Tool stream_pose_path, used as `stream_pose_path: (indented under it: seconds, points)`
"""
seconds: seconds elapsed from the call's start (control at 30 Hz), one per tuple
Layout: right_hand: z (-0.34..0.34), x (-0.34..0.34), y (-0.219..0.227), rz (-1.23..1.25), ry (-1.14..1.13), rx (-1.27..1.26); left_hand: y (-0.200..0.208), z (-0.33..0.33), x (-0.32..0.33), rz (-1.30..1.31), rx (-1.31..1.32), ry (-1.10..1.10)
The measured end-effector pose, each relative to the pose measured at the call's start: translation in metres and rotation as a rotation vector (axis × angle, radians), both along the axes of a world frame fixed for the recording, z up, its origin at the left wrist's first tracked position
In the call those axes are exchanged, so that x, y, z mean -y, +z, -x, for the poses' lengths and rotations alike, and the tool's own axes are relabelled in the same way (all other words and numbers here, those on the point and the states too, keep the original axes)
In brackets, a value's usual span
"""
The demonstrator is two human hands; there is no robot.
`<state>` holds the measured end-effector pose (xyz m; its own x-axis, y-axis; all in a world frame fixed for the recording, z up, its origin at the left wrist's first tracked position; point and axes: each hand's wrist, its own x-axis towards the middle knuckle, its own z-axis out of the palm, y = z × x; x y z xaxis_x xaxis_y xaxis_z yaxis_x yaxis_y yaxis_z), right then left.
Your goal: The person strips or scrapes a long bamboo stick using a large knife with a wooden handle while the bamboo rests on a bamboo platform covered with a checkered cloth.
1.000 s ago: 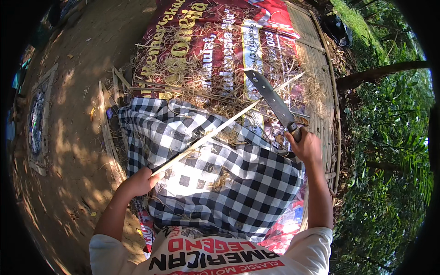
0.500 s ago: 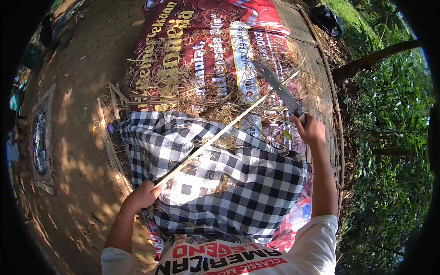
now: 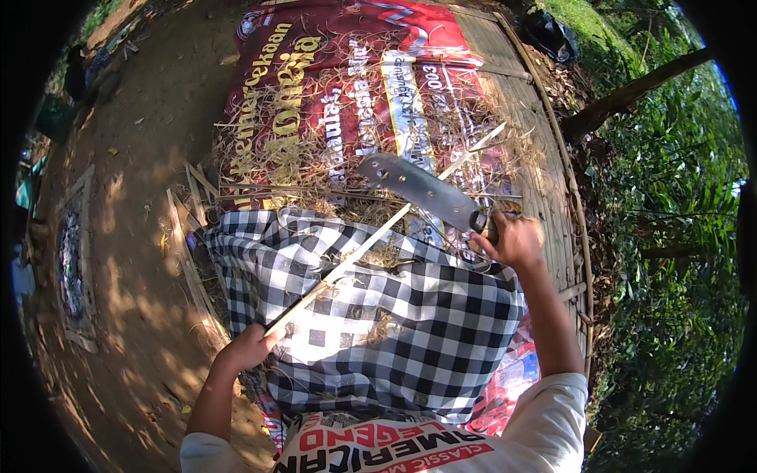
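My left hand (image 3: 251, 347) grips the near end of a long thin bamboo strip (image 3: 378, 236) that runs diagonally up to the right over my lap. My right hand (image 3: 512, 238) holds the handle of a broad grey cleaver (image 3: 422, 191), its blade pointing up-left and lying across the strip. A black-and-white checked cloth (image 3: 410, 331) covers my legs under both hands.
A red printed banner (image 3: 315, 71) lies spread ahead, littered with dry shavings (image 3: 315, 158). A woven bamboo mat (image 3: 536, 134) borders it on the right, with green plants (image 3: 678, 236) beyond. Bare sunlit dirt (image 3: 134, 236) and loose bamboo slats (image 3: 185, 260) lie at left.
My right hand has lowered the cleaver and swung its blade leftward, down onto the strip. My left hand stays on the strip's near end.
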<state>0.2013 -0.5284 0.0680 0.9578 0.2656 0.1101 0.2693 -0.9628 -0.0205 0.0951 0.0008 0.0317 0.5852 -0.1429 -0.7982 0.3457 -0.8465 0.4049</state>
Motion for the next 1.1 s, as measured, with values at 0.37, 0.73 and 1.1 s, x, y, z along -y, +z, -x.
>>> stream_pose_path:
  seconds: [0.37,0.73,1.1]
  points:
    - [0.040,0.106,0.004,-0.107,-0.899,-0.075,-0.028,0.002,-0.007,-0.018,0.013,0.035]
    - [0.054,-0.055,0.021,-0.719,-0.494,-0.067,0.009,-0.019,0.014,0.078,-0.286,0.286]
    - [0.047,-0.159,-0.039,-0.337,0.152,-0.194,-0.010,-0.004,0.012,0.068,0.022,0.244]
